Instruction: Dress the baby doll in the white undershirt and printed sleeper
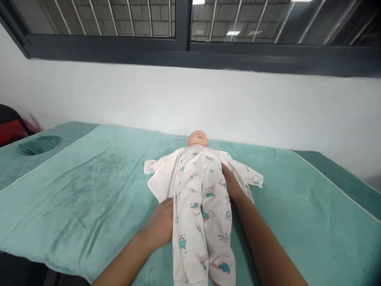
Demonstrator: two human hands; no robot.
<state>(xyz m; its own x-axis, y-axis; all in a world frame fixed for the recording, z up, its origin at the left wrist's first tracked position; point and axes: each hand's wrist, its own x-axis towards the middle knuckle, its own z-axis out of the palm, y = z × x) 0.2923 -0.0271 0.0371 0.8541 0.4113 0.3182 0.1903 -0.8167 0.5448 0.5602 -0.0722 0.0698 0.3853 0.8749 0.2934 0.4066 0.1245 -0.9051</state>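
A baby doll (197, 138) lies on its back, its head toward the wall. White baby trousers (190, 222) with a teal and pink print cover its front from the neck down to the legs. Beneath them a white printed baby top (162, 178) is spread, both sleeves stretched out sideways. My left hand (162, 222) is at the left edge of the trousers, its fingers hidden behind the cloth. Higher up on the right, my right hand (230, 180) reaches in under the trousers' edge, and its fingers are hidden too.
The doll lies on a bed with a green velvety cover (89, 190). A round face hole (40, 145) is at the left end. Behind stands a white wall (125, 95) below a dark-framed window (166, 53). A red and black item (13, 129) shows at far left.
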